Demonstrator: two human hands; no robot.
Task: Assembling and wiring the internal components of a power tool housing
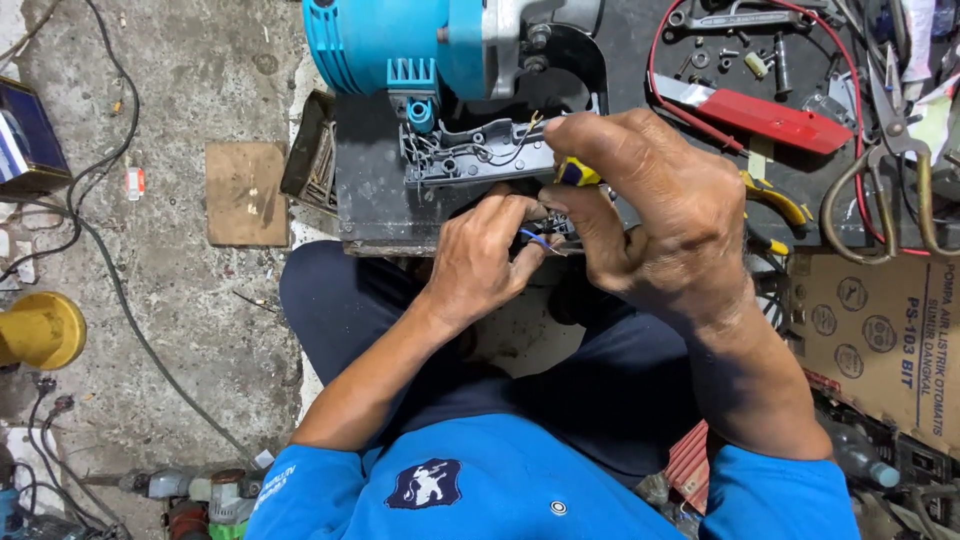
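Risk of the screwdriver [578, 173] slipping off and nicking the thin wires [540, 240], judging by the cramped grip. Right hand [665, 215] is closed round the yellow-handled screwdriver; left hand [478, 262] pinches the wires just below the grey housing [470, 150]. Both hands crowd the housing's front edge, under the blue motor [385, 45], on the dark desk [365, 190].
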